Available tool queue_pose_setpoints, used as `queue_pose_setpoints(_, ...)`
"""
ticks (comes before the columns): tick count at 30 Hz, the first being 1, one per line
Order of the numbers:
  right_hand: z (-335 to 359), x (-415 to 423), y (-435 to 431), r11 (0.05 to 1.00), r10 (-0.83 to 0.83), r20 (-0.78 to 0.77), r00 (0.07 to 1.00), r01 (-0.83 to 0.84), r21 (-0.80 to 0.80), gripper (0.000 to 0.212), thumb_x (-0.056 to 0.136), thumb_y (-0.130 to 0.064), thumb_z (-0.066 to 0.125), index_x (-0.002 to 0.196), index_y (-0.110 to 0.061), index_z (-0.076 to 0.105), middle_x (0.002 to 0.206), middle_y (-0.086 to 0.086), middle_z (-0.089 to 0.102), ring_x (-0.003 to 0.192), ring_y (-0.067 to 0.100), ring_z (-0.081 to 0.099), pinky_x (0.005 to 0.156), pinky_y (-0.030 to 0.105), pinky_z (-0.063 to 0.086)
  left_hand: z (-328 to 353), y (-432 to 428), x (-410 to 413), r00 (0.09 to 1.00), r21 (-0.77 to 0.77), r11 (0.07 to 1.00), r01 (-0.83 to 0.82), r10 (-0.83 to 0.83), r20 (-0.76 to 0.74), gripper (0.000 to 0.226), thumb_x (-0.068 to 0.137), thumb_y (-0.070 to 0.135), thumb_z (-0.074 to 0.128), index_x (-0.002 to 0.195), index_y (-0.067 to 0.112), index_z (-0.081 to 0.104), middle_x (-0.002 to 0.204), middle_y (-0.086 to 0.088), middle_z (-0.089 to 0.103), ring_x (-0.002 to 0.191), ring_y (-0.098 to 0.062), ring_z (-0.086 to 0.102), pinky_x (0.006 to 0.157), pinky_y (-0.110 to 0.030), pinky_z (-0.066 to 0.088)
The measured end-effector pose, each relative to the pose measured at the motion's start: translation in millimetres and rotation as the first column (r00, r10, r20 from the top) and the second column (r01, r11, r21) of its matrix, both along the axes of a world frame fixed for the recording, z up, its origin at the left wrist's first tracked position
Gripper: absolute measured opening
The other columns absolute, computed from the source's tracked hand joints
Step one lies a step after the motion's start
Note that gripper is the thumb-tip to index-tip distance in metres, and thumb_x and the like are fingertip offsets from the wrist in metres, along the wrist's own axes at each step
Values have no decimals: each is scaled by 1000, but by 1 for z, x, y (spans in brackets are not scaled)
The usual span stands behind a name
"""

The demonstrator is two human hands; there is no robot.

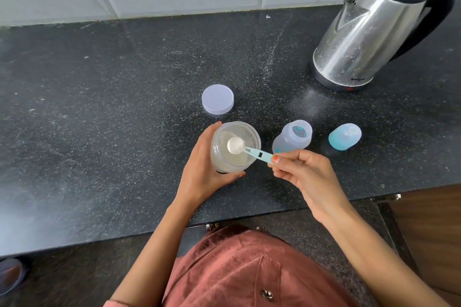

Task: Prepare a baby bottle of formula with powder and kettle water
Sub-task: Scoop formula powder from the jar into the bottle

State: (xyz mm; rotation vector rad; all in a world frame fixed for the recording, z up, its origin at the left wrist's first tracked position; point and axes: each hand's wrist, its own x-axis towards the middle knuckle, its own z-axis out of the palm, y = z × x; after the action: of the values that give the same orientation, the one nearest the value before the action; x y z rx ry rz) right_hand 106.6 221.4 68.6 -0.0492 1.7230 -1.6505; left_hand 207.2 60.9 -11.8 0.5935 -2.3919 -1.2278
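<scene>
- The left hand [203, 174] is wrapping its fingers [211, 132] round the open powder jar [224, 161]. The thumb is on the near side and the rest are curling round the far wall, steadying it on the counter [99, 107].
- The right hand [308, 177] is pinching the tail of the teal scoop [250, 150] between thumb and forefinger, with the other fingers folded loosely underneath.
- The scoop's bowl is hanging over the jar mouth, heaped with white powder, to the left of the right fingertips.
- My read on the scoop: light, stiff plastic carrying a loose load. Any tilt or jolt would likely be shedding powder, so it wants to be travelling level. A pinch that far back is giving reach but magnifying wobble.
- The jar is looking like thin clear plastic, probably light and prone to skating on the polished stone, so a full wrap round its middle suits it.
- The baby bottle [291, 139] is standing open just beyond the right fingertips, between the jar and the blue teat cap [345, 136]. I cannot tell whether anything is in it.
- Its mouth is narrow, and a light bottle could tip if the scoop is nudging the rim.
- The right forearm is angling in across the counter edge, with the wrist slightly cocked towards the jar.
- The jar lid [217, 99] is lying flat beyond the left fingers, and the kettle [369, 32] is standing well beyond the right ones.
</scene>
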Motion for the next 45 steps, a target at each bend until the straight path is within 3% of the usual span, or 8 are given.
queue_pose_setpoints(7, 2, 0, -1, 1000, -8, 29, 1000, 7, 7, 14, 79, 3, 62, 71, -7, 67, 60, 0, 70, 58, 7, 65, 59, 16, 54, 0, -1, 0, 1000, 10, 1000, -5, 5, 14, 102, 53, 24, 89, 137, 14, 32, 139, 2, 40, 125, -3, 34, 102, -6, 22)
queue_pose_setpoints(17, 3, 0, 0, 1000, -10, 42, 999, 9, 17, 11, 79, 3, 63, 73, -5, 67, 60, 1, 70, 57, 7, 65, 58, 15, 54, 2, 0, 0, 1000, 38, 999, -3, 2, 6, 101, 52, 37, 82, 135, 25, 27, 138, 9, 37, 124, 3, 33, 101, -3, 21)
queue_pose_setpoints(27, 12, -4, -4, 999, -14, 65, 998, 18, -47, 10, 79, 3, 61, 73, -3, 67, 64, 5, 70, 59, 7, 65, 56, 14, 52, -4, -3, 1, 997, 162, 984, -74, 77, -13, 115, 48, 22, 90, 139, 18, 21, 141, 3, 35, 125, 0, 32, 100, -1, 20)
queue_pose_setpoints(33, 22, -14, -13, 998, 17, 38, 999, -15, -68, 9, 79, 4, 61, 73, -1, 66, 62, 2, 70, 59, 8, 66, 57, 15, 52, -1, -3, 1, 994, 263, 963, -57, 79, -75, 102, 45, 31, 86, 128, 29, 27, 128, 21, 39, 111, 23, 37, 90, 1, 27)
queue_pose_setpoints(36, 24, -18, -16, 997, 56, 19, 998, -55, -53, 8, 79, 4, 61, 75, 0, 66, 62, 1, 70, 61, 7, 67, 57, 14, 52, -1, -2, 1, 992, 282, 958, -43, 76, -105, 103, 43, 44, 83, 129, 29, 28, 128, 22, 38, 113, 22, 37, 90, 1, 27)
queue_pose_setpoints(40, 27, -23, -21, 994, 99, 20, 995, -98, -42, 7, 80, 4, 61, 78, 0, 67, 64, 3, 69, 58, 5, 66, 56, 14, 51, -7, 0, 3, 980, 312, 946, -90, 139, -140, 124, 43, 61, 80, 141, 13, 20, 139, 16, 32, 127, 9, 32, 104, -10, 26)
queue_pose_setpoints(42, 28, -26, -22, 992, 118, 22, 993, -117, -37, 7, 80, 3, 61, 79, 0, 67, 67, 6, 68, 56, 4, 64, 56, 13, 51, -6, 2, 7, 966, 265, 951, -159, 205, -157, 116, 46, 59, 80, 140, 20, 24, 144, 12, 32, 132, -1, 32, 110, -22, 26)
queue_pose_setpoints(45, 30, -33, -24, 987, 157, 23, 987, -157, -16, 7, 80, 1, 62, 79, -3, 68, 70, 8, 69, 57, 5, 64, 58, 16, 52, 7, 11, 16, 916, 69, 957, -283, 291, -276, 78, 62, 41, 76, 130, 24, 40, 132, 12, 47, 126, -7, 42, 107, -28, 32)
